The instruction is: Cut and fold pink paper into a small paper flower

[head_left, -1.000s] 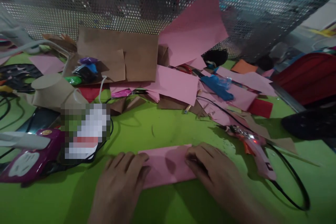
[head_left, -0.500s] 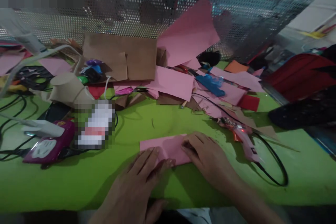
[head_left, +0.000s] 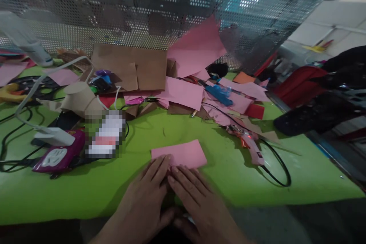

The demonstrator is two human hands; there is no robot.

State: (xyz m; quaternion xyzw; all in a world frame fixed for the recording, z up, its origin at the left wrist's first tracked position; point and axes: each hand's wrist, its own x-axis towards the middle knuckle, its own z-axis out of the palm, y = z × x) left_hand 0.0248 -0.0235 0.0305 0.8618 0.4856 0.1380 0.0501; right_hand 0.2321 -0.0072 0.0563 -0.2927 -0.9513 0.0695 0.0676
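Note:
A pink piece of paper (head_left: 183, 153) lies flat on the green tabletop, close to its front edge. My left hand (head_left: 148, 187) rests on the paper's lower left part, fingers stretched out. Beside it, my right hand (head_left: 196, 192) lies with extended fingers along the paper's lower edge. Both hands press from above, and neither grips anything. The fingers hide the paper's near edge. To the right, a pink hot glue gun (head_left: 251, 146) with a glowing red light lies on its side, its black cord looping round.
A purple power strip (head_left: 61, 156) with a white plug and cables sits at left, near a pixelated pale object (head_left: 107, 133). Behind are a brown cardboard piece (head_left: 128, 66), pink paper sheets (head_left: 184, 93) and a blue item (head_left: 220, 94). A perforated metal panel (head_left: 137, 7) borders the back.
My right hand has left the paper's right end and moved left and nearer, flattening beside my left hand. The view has shifted slightly, and the paper's right end is now uncovered.

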